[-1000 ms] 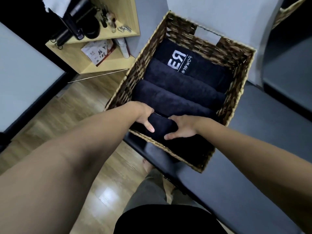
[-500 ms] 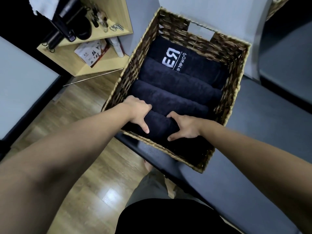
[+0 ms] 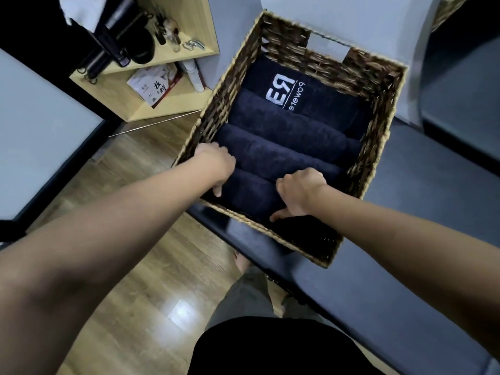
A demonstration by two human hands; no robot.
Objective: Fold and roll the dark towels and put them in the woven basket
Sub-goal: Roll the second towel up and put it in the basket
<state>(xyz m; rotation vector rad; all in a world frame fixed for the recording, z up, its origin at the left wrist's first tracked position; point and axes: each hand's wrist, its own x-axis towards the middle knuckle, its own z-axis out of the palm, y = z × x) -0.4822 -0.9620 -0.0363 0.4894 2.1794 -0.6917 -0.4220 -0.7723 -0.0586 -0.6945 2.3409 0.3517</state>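
Both hands have slid outward along the nearest towel (image 3: 247, 190), now seated against the basket (image 3: 378, 85) front wall. Four rolls fill the basket; only tucking seems left. Left hand (image 3: 216, 165) and right hand (image 3: 300, 192) curl around this roll, thumbs spread.

Both bare forearms stretched forward and down. Left hand (image 3: 216, 169) knuckles up, fingers curled under. Right hand (image 3: 300, 193) beside it, fingers curled, thumb pointing back.
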